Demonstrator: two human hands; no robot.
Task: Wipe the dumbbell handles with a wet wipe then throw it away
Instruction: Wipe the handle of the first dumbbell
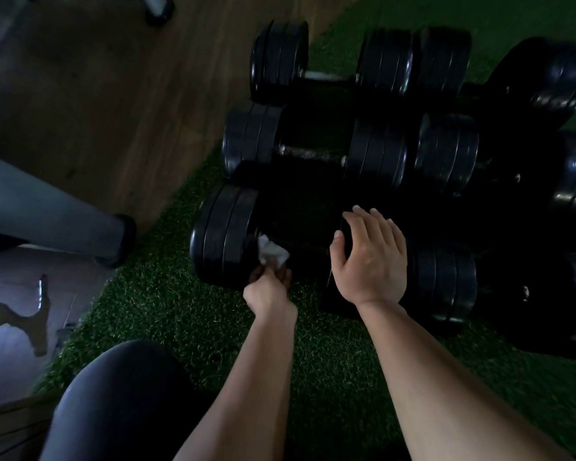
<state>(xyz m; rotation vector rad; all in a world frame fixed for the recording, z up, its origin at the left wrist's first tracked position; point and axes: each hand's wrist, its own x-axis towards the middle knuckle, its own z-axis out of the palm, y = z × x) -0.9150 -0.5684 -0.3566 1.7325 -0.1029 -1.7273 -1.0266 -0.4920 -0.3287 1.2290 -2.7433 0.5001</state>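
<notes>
The nearest dumbbell [223,234] lies on the green turf [180,327], close to the turf's left edge where it meets the wooden floor [97,94]. Its long axis runs left to right across the view. Its handle [308,249] is dark and hard to make out between the two plate stacks.

The left hand [270,286] reaches in from the near side. Its fingers [281,272] pinch a crumpled white wet wipe [271,252]. The wipe sits at the handle's left end, against the inner face of the left plates. Contact with the bar appears likely but cannot be confirmed in the shadow.

The right hand [369,257] lies on the right plate stack with straight, spread fingers, grasping nothing and apparently steadying the weight.

Assessment: the unwiped length of the handle lies to the right of the wipe, toward the right hand. The left hand is the nearer, so the stroke should travel rightward along the bar. Two further dumbbells [313,151] lie behind, toward the turf's far edge.
</notes>
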